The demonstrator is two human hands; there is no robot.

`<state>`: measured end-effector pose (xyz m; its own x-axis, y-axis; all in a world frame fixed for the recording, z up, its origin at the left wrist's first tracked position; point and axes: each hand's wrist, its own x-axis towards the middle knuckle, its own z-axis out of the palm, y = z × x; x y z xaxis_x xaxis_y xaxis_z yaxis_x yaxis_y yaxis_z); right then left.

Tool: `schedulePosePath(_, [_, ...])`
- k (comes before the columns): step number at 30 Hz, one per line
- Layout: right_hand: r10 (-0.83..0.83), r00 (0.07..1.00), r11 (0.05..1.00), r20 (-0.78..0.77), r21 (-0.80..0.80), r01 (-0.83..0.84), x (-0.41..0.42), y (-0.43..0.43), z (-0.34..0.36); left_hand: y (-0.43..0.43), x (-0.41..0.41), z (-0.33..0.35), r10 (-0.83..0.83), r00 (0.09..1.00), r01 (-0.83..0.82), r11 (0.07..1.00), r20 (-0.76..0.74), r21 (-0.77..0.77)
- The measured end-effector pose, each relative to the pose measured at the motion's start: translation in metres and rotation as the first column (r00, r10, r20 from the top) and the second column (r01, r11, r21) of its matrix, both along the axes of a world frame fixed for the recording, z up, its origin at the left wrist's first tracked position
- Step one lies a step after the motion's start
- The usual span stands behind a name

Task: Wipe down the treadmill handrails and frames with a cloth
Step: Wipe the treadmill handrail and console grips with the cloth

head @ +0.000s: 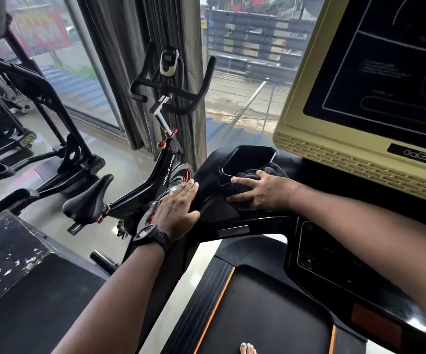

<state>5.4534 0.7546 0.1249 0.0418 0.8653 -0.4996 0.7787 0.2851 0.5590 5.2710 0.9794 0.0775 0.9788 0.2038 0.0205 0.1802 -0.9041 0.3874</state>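
Cloth (pixel 274 167): dark, bunched on the treadmill's black console frame (pixel 232 218), touching the near rim of the cup-holder recess (pixel 245 160). Right hand (pixel 263 192) lies on top of it, fingers spread and fairly straight, pressing down rather than gripping. Left hand (pixel 178 210) is flat on the frame's left edge, fingers straight and together, holding nothing, with a black wristwatch (pixel 153 235) on that wrist. Hands are near each other, not touching. Gold-bezel console screen (pixel 385 72) sits up right, dark. Keypad panel (pixel 329 251) is under the right forearm. Running belt (pixel 270 315) with orange stripes is below, bare toes (pixel 248 348) on it. WELCARE spin bike (pixel 167 172) stands just left of the treadmill, by the window.
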Motion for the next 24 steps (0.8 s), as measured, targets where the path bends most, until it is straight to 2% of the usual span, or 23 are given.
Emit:
schedulePosePath(8, [-0.158,0.982,0.986,-0.106,-0.078,0.15,0.001,-0.013,0.033,-0.003,-0.001,0.002,-0.003,1.0,0.004,0.999,-0.025,0.033])
schedulePosePath(11, [-0.257,0.953,0.966,-0.158,-0.039,0.254,-0.01,-0.014,0.041,-0.005,-0.002,0.004,0.0,0.999,0.002,0.999,-0.045,0.033])
schedulePosePath(13, [-0.33,0.918,0.937,-0.219,0.044,0.347,-0.019,-0.015,0.042,-0.004,-0.002,0.003,-0.001,0.999,0.003,1.0,-0.055,0.028])
schedulePosePath(15, [-0.475,0.825,0.827,-0.305,0.164,0.537,-0.027,-0.019,0.049,-0.003,-0.002,0.001,-0.012,0.998,0.013,0.999,-0.058,0.029])
schedulePosePath(17, [-0.599,0.692,0.641,-0.403,0.276,0.716,-0.032,-0.023,0.061,-0.002,-0.002,0.0,-0.024,0.998,0.026,0.999,-0.065,0.031])
schedulePosePath(20, [-0.606,0.549,0.385,-0.576,0.392,0.836,-0.057,-0.016,0.071,-0.002,-0.006,-0.001,-0.041,0.996,0.043,0.999,-0.078,0.033])
schedulePosePath(24, [-0.671,0.429,0.285,-0.605,0.324,0.902,-0.12,0.015,0.047,0.0,-0.014,-0.003,-0.056,0.995,0.059,0.997,-0.082,0.041])
